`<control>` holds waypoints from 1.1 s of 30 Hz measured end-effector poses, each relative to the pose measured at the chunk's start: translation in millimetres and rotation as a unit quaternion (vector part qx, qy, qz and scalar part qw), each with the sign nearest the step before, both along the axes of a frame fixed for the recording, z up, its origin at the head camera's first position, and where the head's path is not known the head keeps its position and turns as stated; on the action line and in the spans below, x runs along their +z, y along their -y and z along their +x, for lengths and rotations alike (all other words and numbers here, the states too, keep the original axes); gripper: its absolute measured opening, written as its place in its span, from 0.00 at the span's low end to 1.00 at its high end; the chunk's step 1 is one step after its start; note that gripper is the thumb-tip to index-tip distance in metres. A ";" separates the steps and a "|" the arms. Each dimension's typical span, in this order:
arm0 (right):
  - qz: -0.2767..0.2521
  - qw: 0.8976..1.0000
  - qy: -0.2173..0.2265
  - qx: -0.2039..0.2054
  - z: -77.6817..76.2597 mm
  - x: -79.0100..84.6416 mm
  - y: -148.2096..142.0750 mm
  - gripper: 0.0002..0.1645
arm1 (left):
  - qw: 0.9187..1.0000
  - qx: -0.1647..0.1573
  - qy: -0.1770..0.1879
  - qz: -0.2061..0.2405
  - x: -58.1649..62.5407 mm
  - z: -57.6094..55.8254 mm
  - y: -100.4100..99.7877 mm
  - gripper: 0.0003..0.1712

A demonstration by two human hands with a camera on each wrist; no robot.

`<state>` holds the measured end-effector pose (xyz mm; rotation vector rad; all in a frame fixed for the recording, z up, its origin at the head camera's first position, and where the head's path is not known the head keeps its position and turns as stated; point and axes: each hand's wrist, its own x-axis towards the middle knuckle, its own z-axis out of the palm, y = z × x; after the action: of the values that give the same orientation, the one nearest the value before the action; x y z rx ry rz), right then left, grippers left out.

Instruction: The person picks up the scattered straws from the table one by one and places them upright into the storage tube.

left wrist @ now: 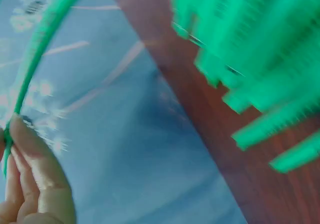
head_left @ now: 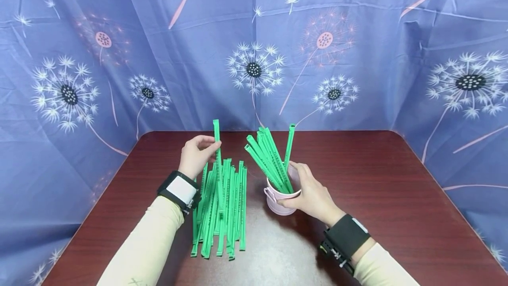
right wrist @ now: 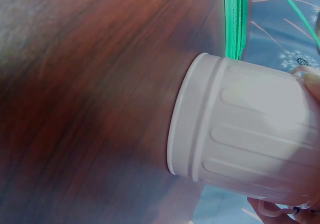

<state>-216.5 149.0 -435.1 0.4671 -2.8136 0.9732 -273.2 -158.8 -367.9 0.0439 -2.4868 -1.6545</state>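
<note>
My left hand (head_left: pixel 198 153) pinches one long thin green packet (head_left: pixel 218 175) near its top end, holding it upright over a pile of similar green packets (head_left: pixel 234 206). In the left wrist view, thumb and fingers close on that packet (left wrist: pixel 37 54); the pile (left wrist: pixel 260 49) is blurred at the upper right. My right hand (head_left: pixel 315 193) grips a small pale pink bucket (head_left: pixel 279 207) around its right side. Several green packets (head_left: pixel 274 158) lean out of it to the left, and a single one (head_left: pixel 289 144) stands apart near the fingers. The bucket's ribbed wall (right wrist: pixel 260 119) fills much of the right wrist view.
Everything rests on a dark reddish-brown wooden table (head_left: pixel 389 189). A blue curtain (head_left: pixel 190 78) with dandelion prints hangs behind it and along both sides. A wire handle (head_left: pixel 271 195) hangs at the bucket's left. Both wrists wear black straps.
</note>
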 end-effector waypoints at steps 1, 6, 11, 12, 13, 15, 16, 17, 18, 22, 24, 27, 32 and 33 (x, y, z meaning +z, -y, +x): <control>0.000 1.000 0.000 0.000 -0.1 0.0 -0.1 0.62 | 0.999 -0.002 -0.008 0.036 2.7 0.5 -3.6 0.18; -0.002 1.000 0.003 0.001 -0.1 -0.5 -0.4 0.62 | 0.977 -0.028 -0.035 0.207 16.3 5.7 -19.3 0.12; -0.003 1.000 0.006 0.001 -0.1 -0.8 -0.4 0.62 | 0.959 -0.049 -0.054 0.272 26.8 10.6 -28.1 0.06; -0.002 1.000 0.006 0.001 -0.2 -0.7 -0.4 0.62 | 0.957 -0.051 -0.058 0.280 28.1 11.3 -29.4 0.06; -0.002 1.000 0.006 0.000 -0.2 -0.7 -0.4 0.62 | 0.954 -0.053 -0.061 0.289 29.1 11.8 -30.7 0.05; -0.002 1.000 0.005 0.000 -0.2 -0.6 -0.3 0.62 | 0.951 -0.056 -0.065 0.296 30.3 12.7 -32.8 0.06; -0.002 1.000 0.004 0.000 -0.1 -0.5 -0.3 0.62 | 0.951 -0.057 -0.067 0.297 30.4 13.4 -33.9 0.06; -0.002 1.000 0.004 0.000 -0.1 -0.4 -0.3 0.62 | 0.950 -0.057 -0.067 0.298 30.0 13.9 -35.0 0.06; -0.002 1.000 0.004 0.000 -0.1 -0.3 -0.3 0.62 | 0.951 -0.058 -0.066 0.297 29.5 14.5 -35.9 0.06; -0.002 1.000 0.003 0.001 -0.1 -0.1 -0.4 0.61 | 0.958 -0.059 -0.060 0.274 25.2 16.7 -40.2 0.07; -0.002 1.000 0.003 0.001 -0.3 0.0 -0.3 0.61 | 0.964 -0.058 -0.059 0.255 22.3 17.5 -42.7 0.07; -0.002 1.000 0.001 0.002 -0.4 -0.2 -0.4 0.62 | 0.973 -0.055 -0.055 0.219 16.5 17.7 -47.2 0.09; -0.001 1.000 -0.002 0.003 -0.6 -0.5 -0.5 0.62 | 0.988 -0.053 -0.041 0.140 7.6 21.3 -55.9 0.10; 0.000 1.000 -0.002 0.003 -0.6 -0.5 -0.4 0.62 | 0.989 -0.056 -0.037 0.129 6.5 22.7 -57.8 0.10</control>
<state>-217.1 149.4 -435.6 0.4757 -2.8105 0.9734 -250.5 -101.0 -361.4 -0.1268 -2.2435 -1.9756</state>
